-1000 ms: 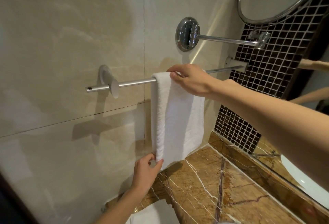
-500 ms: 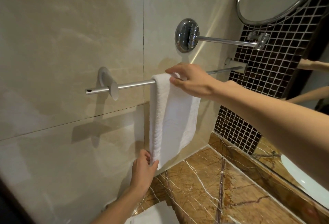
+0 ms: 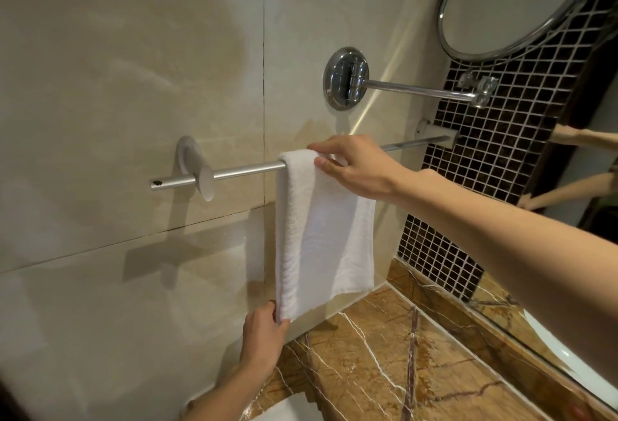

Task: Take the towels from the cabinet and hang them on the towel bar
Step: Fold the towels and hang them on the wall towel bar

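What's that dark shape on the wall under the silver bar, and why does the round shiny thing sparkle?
Head view: the dark shape is the shadow of the silver metal towel bar and its bracket, cast down-left on the glossy beige wall tile; the round chrome wall mount mirrors the room's light, with a bright glare streak beside it.

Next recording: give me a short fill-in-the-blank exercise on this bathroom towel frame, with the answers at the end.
1. The white towel hangs folded over the metal ____ on the wall.
2. The right hand holds the towel's top fold, while the left hand pinches its ____ left corner.
3. The mirror on the chrome arm above the right hand is ____ in shape.

Missing words: towel bar; bottom; round.
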